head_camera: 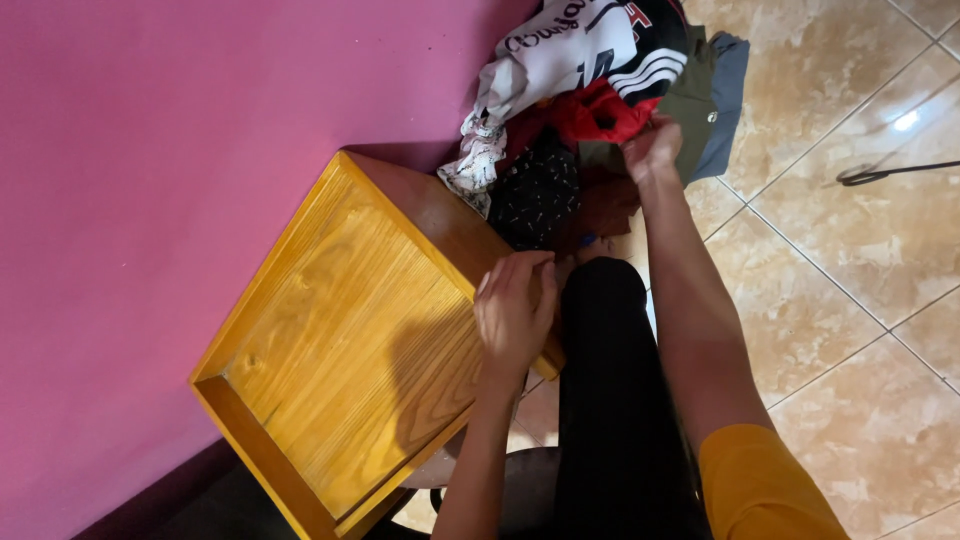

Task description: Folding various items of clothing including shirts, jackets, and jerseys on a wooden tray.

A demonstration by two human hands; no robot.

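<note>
Head cam: left hand [513, 312] rests open-fingered on the glossy wooden tray's [345, 340] rim, right hand [652, 150] pinching crumpled olive cloth [700, 105] in the clothes pile [590, 110].

The tray [330, 340] is wood — yellow-stained, grain plain to see, with a soft sheen. The clothes [590, 100] heaped beside it are soft cloth, matt and rumpled. The floor tiles [860, 250] are glossy, marbled beige, catching light — the pink wall [150, 150] looks flat and matt.
</note>
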